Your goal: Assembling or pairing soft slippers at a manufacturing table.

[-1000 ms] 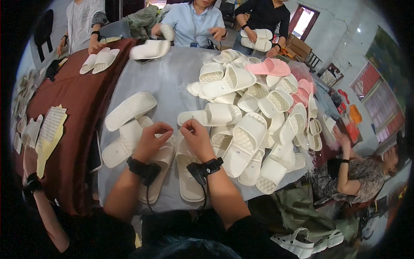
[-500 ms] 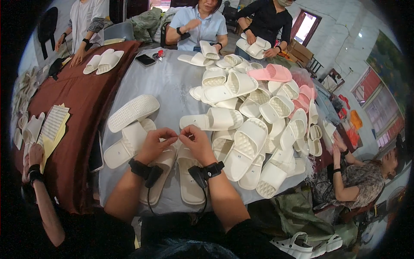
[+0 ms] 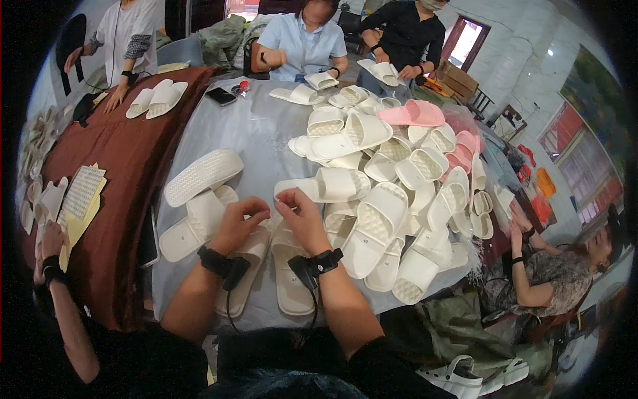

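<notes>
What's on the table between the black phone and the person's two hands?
In the head view, bare grey tablecloth lies between the black phone and the left hand and right hand.

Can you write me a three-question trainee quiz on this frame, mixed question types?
1. True or false: the left hand and right hand are close together above the pair of cream slippers at the near table edge.
2. What colour is the slipper lying on top of the far side of the big pile?
A pink
B black
C green
3. Fill in: the dark phone lies on the ___ tablecloth.

Key: 1 true; 2 A; 3 grey.
</notes>
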### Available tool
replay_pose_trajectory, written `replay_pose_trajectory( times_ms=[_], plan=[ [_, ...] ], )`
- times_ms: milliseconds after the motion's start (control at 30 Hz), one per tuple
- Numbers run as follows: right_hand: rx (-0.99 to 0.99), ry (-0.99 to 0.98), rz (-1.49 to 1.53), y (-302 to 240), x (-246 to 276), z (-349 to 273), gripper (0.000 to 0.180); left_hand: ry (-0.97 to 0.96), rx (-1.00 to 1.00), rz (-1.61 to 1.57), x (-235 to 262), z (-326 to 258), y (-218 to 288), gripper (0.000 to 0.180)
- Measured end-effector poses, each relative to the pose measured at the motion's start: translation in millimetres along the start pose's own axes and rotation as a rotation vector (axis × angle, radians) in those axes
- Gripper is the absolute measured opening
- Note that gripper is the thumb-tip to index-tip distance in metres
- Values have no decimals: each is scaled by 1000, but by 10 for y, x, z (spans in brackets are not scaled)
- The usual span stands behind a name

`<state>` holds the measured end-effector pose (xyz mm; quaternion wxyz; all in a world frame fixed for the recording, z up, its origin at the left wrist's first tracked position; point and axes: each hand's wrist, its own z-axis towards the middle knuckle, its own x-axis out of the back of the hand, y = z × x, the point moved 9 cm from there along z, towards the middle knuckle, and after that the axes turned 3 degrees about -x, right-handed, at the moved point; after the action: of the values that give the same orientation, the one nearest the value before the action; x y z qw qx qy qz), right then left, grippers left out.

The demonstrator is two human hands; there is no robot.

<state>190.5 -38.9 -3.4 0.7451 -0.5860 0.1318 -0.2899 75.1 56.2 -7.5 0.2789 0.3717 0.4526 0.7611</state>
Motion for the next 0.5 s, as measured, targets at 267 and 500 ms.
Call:
replay_pose_trajectory(
  times_ms=[267,500],
  plan=[
    [59,118,44,-499,181,-35,61,31,49,-75,12,-21,-49,12],
    [242,127,-104,-1358,295,-53,81,65,72,-97,-55,1,-191,10]
  ],
)
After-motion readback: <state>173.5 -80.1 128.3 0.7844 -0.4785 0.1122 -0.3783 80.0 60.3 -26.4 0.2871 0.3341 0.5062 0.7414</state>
